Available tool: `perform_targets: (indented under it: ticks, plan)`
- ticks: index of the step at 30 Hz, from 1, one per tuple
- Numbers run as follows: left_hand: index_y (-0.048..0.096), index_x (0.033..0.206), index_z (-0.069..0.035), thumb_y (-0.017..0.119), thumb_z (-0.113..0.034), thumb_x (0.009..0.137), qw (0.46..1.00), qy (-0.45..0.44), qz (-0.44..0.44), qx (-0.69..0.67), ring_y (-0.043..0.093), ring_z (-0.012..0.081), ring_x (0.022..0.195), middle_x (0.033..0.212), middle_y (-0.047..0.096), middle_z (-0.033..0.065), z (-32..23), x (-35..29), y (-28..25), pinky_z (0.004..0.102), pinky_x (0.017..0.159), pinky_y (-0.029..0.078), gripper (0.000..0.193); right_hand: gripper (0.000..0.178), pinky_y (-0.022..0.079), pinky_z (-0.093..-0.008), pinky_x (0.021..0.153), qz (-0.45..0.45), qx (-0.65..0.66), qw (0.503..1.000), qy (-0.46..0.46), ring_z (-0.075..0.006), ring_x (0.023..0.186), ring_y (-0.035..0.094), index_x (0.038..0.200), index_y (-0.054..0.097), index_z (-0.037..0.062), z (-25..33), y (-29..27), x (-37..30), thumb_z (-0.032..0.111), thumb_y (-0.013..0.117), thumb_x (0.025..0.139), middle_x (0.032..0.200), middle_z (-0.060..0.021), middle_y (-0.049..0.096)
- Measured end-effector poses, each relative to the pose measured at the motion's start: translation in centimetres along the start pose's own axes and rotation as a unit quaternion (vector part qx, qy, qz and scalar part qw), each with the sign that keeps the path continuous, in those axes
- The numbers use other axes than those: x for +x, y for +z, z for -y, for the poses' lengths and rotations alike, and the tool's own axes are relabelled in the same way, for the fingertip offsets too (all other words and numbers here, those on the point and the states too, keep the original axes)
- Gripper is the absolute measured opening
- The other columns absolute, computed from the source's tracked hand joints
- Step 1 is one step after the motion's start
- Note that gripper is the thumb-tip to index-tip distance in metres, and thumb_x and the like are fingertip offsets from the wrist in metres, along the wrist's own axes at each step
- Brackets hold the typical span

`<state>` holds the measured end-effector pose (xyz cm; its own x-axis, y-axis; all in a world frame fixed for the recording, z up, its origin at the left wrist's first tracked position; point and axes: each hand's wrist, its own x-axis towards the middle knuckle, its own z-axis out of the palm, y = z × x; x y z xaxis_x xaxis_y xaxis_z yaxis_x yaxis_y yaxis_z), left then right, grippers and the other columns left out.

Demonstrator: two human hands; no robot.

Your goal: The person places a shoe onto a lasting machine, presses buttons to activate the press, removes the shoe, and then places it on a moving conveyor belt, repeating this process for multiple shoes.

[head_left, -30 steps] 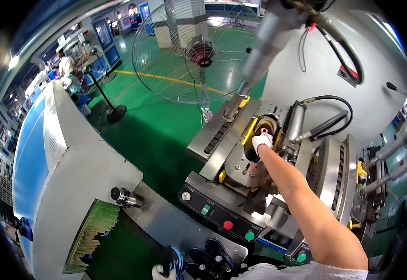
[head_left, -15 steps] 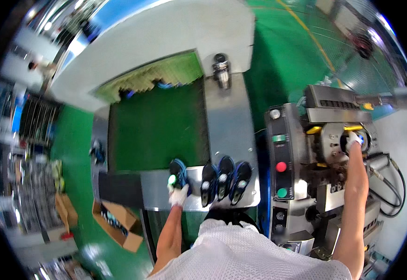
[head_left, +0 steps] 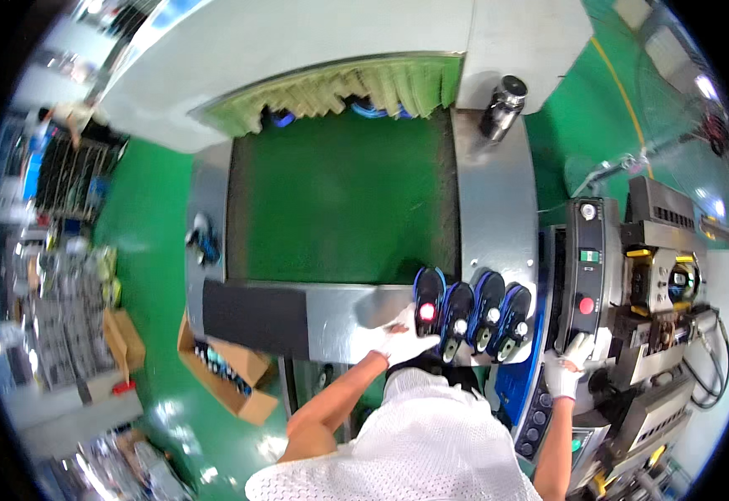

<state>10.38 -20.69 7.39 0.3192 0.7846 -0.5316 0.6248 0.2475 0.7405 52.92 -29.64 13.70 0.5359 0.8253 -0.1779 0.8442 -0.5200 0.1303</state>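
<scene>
The right hand (head_left: pixel 563 376), white-gloved, is no longer reaching into the press but is resting at the near end of its control panel (head_left: pixel 586 267), and the shoe that was apart under the left hand (head_left: pixel 402 341) is now sitting in the row. The conveyor housing (head_left: pixel 297 42) is spanning the far side, its green belt (head_left: pixel 339 200) running up to the steel tabletop (head_left: pixel 339 313). The press (head_left: pixel 648 280) is standing off the tabletop's right edge; a cardboard box (head_left: pixel 251 405) is lying below its near-left corner. At the near-right corner, four black-and-blue sneakers (head_left: pixel 488 301) are lining up, toes toward the belt, the leftmost sneaker (head_left: pixel 429 288) showing a round red spot. A flask (head_left: pixel 504 108) is standing by the far-right corner. The left hand is spreading its fingers beside that sneaker's heel, gripping nothing visible; whether it is touching, I cannot tell. How far the right hand's fingers are curling, I cannot tell either.
</scene>
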Motion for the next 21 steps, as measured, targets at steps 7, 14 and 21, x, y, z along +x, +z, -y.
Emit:
perform_targets:
  ticks: [7, 14, 21]
  plan:
    - [0.047, 0.147, -0.007, 0.078, -0.030, 0.083, 0.973, 0.163, -0.141, 0.086, 0.043, 0.0359, 0.141, 0.151, 0.046, 0.0176, 1.2, 14.7, -17.4, 0.0475, 0.118, 0.035, 0.074, 0.107, 0.035, -0.0471, 0.113, 0.043, 0.039, 0.995, 0.075, -0.0363, 0.151, 0.030, 0.163, 0.015, 0.0073, 5.3, -4.5, -0.9, 0.032, 0.076, 0.079, 0.168, -0.0244, 0.014]
    - [0.042, 0.149, -0.012, 0.073, -0.013, 0.084, 0.866, 0.219, -0.326, 0.309, 0.040, 0.0409, 0.140, 0.154, 0.042, 0.0178, -0.5, 36.4, -32.6, 0.0501, 0.117, 0.034, 0.072, 0.101, 0.032, -0.0454, 0.116, 0.077, -0.023, 0.989, 0.124, -0.0340, 0.147, 0.038, 0.160, 0.020, -0.0003, 3.8, 2.1, -11.1, 0.029, 0.075, 0.081, 0.162, -0.0272, 0.027]
    - [0.045, 0.150, -0.019, 0.075, -0.057, 0.079, 0.925, 0.021, -0.144, 0.352, 0.050, 0.0392, 0.135, 0.149, 0.052, 0.0170, 0.2, 47.6, -38.2, 0.0486, 0.112, 0.040, 0.086, 0.086, 0.043, -0.0410, 0.111, 0.244, 0.094, 0.905, 0.334, -0.0341, 0.135, 0.053, 0.148, 0.042, 0.0021, 4.5, 4.6, -18.0, 0.032, 0.081, 0.077, 0.145, -0.0254, 0.053]
